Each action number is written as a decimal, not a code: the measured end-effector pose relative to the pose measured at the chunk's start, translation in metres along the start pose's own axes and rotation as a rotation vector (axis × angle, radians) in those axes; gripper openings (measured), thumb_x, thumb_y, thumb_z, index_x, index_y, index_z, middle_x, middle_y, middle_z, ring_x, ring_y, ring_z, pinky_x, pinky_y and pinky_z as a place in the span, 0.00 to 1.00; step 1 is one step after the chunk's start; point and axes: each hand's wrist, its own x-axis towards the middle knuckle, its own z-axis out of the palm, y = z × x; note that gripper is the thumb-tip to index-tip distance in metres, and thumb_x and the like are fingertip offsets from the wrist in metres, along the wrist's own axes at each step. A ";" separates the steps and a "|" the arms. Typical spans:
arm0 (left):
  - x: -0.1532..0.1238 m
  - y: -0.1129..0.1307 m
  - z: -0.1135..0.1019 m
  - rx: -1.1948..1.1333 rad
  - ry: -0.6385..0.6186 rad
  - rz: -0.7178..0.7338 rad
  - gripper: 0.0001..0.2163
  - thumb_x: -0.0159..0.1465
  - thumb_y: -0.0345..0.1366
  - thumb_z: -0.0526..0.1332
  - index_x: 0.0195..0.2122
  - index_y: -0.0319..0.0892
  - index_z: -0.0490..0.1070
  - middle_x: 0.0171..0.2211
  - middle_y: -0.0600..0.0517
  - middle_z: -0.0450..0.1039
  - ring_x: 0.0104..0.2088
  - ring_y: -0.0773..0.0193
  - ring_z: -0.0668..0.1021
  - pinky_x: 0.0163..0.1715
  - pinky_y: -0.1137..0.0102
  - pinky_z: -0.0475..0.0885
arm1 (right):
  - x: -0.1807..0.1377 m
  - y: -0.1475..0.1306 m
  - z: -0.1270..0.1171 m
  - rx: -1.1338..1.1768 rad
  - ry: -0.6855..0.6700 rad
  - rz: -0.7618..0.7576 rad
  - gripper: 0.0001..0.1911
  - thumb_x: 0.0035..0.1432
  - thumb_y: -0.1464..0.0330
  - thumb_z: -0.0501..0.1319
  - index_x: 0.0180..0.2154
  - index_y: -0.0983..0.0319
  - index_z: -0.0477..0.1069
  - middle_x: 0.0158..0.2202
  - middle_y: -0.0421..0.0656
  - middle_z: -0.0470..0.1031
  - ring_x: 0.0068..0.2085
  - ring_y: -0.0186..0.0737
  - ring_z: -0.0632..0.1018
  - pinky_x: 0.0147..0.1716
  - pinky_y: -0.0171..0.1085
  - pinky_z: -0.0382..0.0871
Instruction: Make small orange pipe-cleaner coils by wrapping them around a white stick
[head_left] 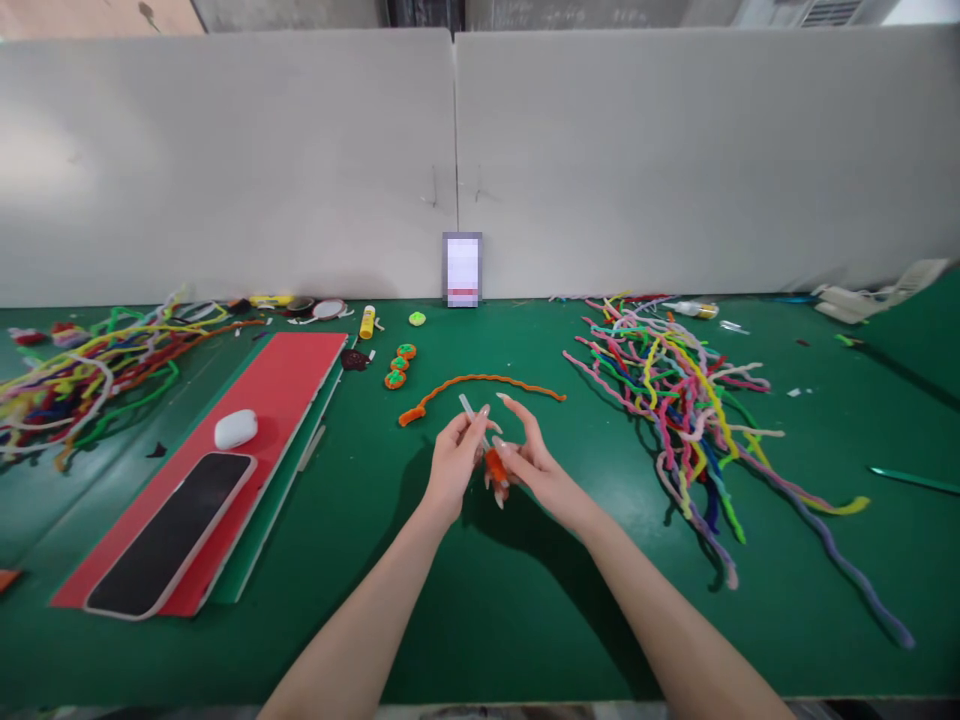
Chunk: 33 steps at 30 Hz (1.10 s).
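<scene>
My left hand (454,460) pinches a thin translucent white stick (466,406), its upper end poking out past the fingers. Close against it, my right hand (536,468) grips a short bundle of fuzzy orange pipe cleaner (496,464) at the stick's lower part. Whether the bundle is wound round the stick is partly hidden by the fingers. Just beyond both hands lies a long orange pipe cleaner (487,378), curved in an arc, with a thicker coiled piece (412,414) at its left end.
Small orange-and-green round pieces (400,364) and a green one (417,318) lie farther back near a yellow glue stick (367,322). Pipe cleaner heaps spread right (675,400) and left (97,370). A phone (172,535) and white case (236,429) rest on a red board (300,375).
</scene>
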 end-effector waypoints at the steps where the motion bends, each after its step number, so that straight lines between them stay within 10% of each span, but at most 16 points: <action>1: 0.001 -0.001 -0.001 -0.014 0.020 0.012 0.16 0.54 0.49 0.59 0.27 0.38 0.67 0.14 0.62 0.48 0.14 0.77 0.55 0.13 0.81 0.52 | 0.000 0.001 -0.001 0.010 0.015 0.038 0.31 0.59 0.60 0.52 0.58 0.53 0.38 0.24 0.35 0.70 0.22 0.32 0.73 0.24 0.34 0.69; 7: 0.007 -0.007 -0.008 0.137 0.111 0.137 0.16 0.54 0.48 0.59 0.23 0.38 0.66 0.16 0.60 0.53 0.17 0.76 0.58 0.16 0.80 0.55 | 0.001 0.005 -0.004 -0.002 0.022 0.309 0.22 0.58 0.52 0.48 0.39 0.66 0.64 0.26 0.44 0.73 0.25 0.34 0.75 0.29 0.35 0.69; 33: 0.008 -0.012 -0.006 0.039 0.069 0.059 0.16 0.54 0.47 0.60 0.23 0.38 0.67 0.13 0.61 0.50 0.14 0.77 0.55 0.14 0.80 0.51 | 0.004 0.006 -0.003 0.014 -0.092 0.375 0.21 0.52 0.54 0.58 0.28 0.68 0.69 0.22 0.43 0.74 0.21 0.29 0.73 0.24 0.30 0.67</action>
